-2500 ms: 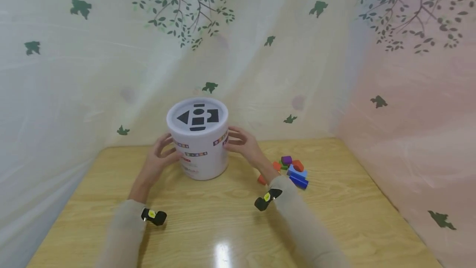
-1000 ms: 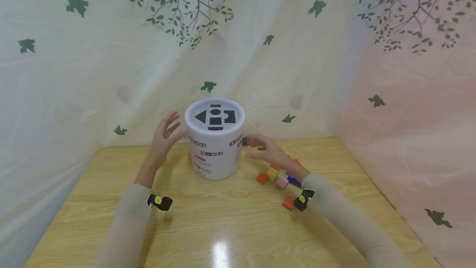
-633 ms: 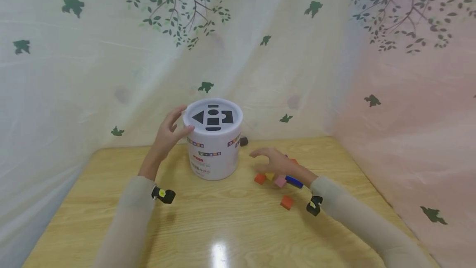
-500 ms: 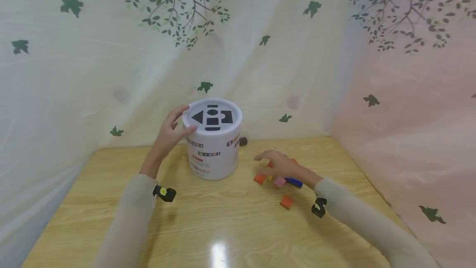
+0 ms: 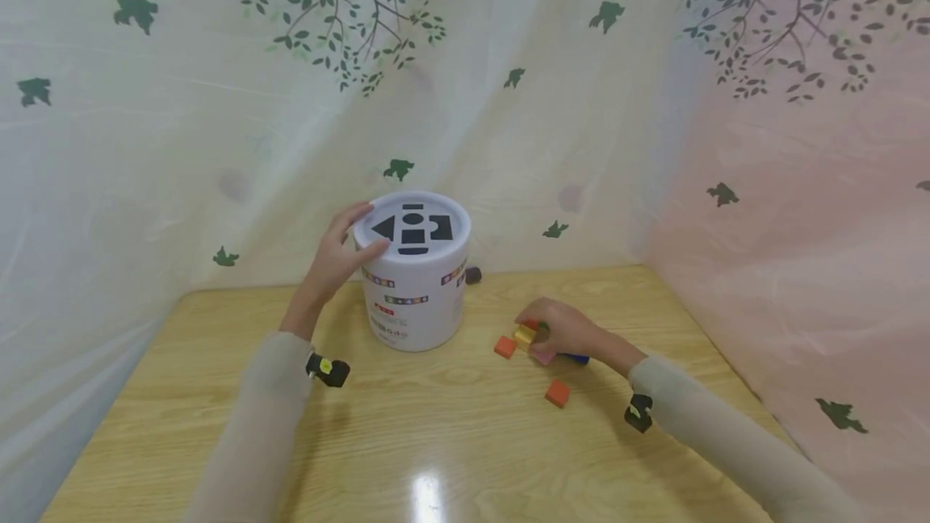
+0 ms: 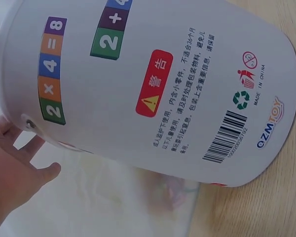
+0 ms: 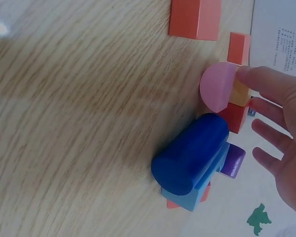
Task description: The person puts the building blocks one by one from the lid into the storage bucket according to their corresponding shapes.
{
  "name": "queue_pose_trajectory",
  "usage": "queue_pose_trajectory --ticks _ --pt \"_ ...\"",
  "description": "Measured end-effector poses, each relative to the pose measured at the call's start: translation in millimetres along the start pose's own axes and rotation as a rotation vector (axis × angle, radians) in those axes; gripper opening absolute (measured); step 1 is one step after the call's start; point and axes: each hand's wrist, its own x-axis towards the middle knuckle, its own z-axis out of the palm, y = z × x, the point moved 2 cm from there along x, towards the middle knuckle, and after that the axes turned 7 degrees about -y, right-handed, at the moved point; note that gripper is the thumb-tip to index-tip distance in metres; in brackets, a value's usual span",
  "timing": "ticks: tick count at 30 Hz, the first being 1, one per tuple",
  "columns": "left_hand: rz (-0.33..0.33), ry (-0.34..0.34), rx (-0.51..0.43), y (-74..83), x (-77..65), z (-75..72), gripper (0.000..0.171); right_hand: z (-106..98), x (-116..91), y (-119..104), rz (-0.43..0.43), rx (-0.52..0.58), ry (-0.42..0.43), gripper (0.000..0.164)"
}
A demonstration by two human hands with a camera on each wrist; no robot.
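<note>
A white toy bucket [image 5: 414, 297], its lid [image 5: 450, 245] cut with dark shape holes, stands upright at the back of the table. My left hand [image 5: 336, 261] holds its left rim, thumb over the lid and fingers spread to the far side; in the left wrist view some fingers hang beside the wall. At the block pile, my right hand [image 5: 563, 325] has thumb and forefinger at opposite ends of a yellow block [image 7: 240, 93], pinching it. Its other fingers stay apart. A pink half-round block [image 7: 217, 86] lies against the yellow one, with a red block [image 7: 234, 118] beside it.
A blue cylinder [image 7: 187, 155], a light-blue block [image 7: 187, 197] and a purple block [image 7: 233, 160] lie by the right hand. Orange blocks [image 5: 558, 394] lie nearer on the wooden table [image 5: 407, 426]. A dark block [image 5: 473, 275] sits behind the bucket's right side. Printed curtain [image 5: 291, 144] hangs behind.
Both hands held the bucket, which then moved right. The left hand shifted up onto its rim. The right hand left it, exposing the dark block, and came down to the yellow block.
</note>
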Motion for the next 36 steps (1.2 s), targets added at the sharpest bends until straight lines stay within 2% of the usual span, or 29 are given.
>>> queue_pose_trajectory --ticks 15,19,26,36 --pt "0.006 -0.01 -0.059 0.3 1.5 8.2 0.08 8.1 7.7 3.4 -0.143 -0.116 0.058 0.036" --pt "0.003 -0.018 -0.063 -0.6 1.4 8.8 0.08 8.0 8.7 2.4 -0.151 -0.124 0.066 0.034" --pt "0.009 -0.016 -0.068 -3.9 3.1 8.1 0.08 8.7 12.7 0.4 -0.113 -0.112 0.074 0.029" --pt "0.0 -0.014 -0.074 -3.9 2.5 9.8 0.078 13.7 15.3 1.0 -0.103 -0.064 0.15 0.025"
